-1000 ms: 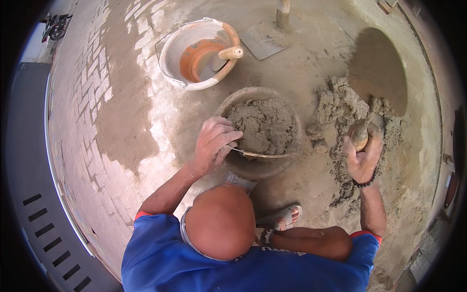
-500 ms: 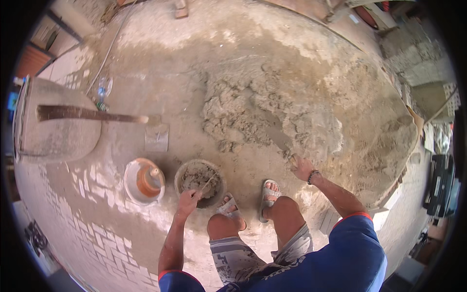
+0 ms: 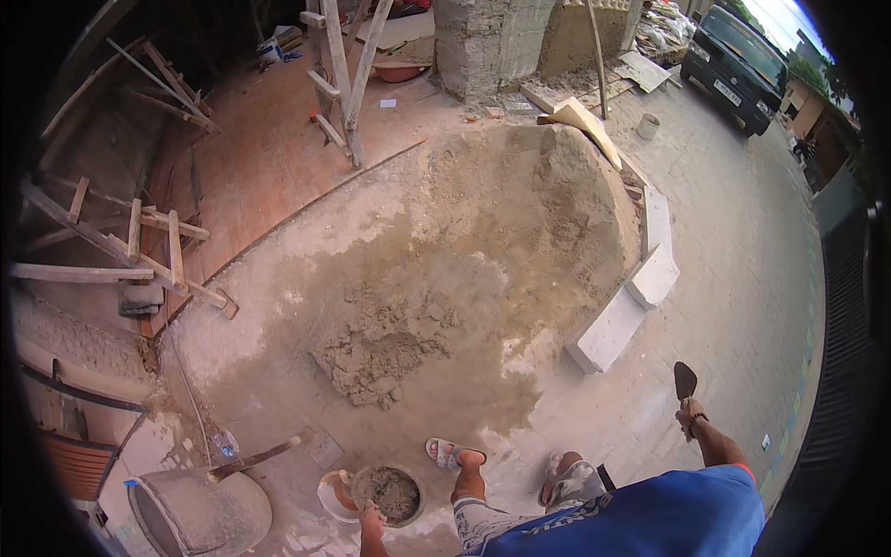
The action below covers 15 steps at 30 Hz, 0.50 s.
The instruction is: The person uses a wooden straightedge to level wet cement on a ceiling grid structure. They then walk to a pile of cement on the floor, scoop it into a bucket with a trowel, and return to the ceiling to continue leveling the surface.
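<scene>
My left hand is closed at the near-left rim of a round bucket, holding its handle, though the handle itself barely shows now. Wet grey mortar fills much of that bucket. Out to the right, my right hand grips a trowel with its dark blade pointing up and away from me. Ahead of my feet lies a heap of wet mortar on the ground, apart from both hands.
Beside the bucket stands a pale container. A large drum lies at the lower left, with a long-handled tool across it. A sand pile rises ahead, edged by white blocks. Wooden trestles and a parked car are farther off.
My right hand has lifted the trowel from the mortar heap and swung it out to the right. My left hand stays at the bucket. The view has tilted up and turned right.
</scene>
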{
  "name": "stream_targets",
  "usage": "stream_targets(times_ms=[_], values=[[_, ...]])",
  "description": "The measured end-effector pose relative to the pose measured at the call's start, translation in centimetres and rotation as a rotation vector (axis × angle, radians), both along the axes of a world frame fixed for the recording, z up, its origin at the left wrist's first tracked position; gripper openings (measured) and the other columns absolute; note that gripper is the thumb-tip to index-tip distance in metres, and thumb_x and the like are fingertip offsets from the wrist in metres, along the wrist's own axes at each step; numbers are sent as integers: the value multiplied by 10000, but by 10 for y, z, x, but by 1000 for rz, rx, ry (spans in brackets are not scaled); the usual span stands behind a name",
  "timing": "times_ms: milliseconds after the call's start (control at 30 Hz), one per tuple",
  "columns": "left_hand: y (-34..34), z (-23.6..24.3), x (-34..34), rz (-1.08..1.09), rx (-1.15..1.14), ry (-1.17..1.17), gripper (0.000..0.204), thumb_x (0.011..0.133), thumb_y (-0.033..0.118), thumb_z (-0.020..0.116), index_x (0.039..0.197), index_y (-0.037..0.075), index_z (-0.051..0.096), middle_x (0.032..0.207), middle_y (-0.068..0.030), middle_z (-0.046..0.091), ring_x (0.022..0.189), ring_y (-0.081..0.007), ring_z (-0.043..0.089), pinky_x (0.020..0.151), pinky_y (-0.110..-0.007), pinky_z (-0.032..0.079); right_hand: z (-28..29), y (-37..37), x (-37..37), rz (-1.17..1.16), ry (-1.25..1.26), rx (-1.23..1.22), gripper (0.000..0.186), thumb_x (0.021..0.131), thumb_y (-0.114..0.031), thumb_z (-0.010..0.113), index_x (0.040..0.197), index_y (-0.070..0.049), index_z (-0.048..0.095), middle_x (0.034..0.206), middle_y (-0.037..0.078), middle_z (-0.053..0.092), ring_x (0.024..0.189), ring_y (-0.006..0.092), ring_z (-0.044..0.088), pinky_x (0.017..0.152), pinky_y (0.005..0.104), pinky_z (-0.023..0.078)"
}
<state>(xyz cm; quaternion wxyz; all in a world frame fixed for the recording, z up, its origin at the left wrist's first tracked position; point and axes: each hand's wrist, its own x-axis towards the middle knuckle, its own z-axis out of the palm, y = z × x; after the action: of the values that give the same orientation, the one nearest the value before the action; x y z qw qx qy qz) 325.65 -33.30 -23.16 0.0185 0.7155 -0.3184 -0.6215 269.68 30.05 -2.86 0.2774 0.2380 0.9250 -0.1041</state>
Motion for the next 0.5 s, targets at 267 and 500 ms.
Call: stream_targets(times_ms=[267, 500], values=[[106, 70, -45, -239, 34, -95, 300, 935, 293, 574, 947, 1, 507, 679, -48, 526, 562, -189, 502, 584, -360, 455, -34, 190, 136, -262, -124, -231, 226, 761, -101, 651, 954, -44, 550, 751, 108, 617, 586, 215, 612, 494, 372, 512], [240, 131, -105, -651, -53, -135, 330, 900, 277, 621, 931, -31, 508, 748, -57, 597, 641, -191, 548, 666, -330, 468, -36, 427, 282, -598, -48, -133, 270, 768, -79, 637, 1015, -3, 561, 848, 159, 656, 629, 266, 665, 514, 388, 547]])
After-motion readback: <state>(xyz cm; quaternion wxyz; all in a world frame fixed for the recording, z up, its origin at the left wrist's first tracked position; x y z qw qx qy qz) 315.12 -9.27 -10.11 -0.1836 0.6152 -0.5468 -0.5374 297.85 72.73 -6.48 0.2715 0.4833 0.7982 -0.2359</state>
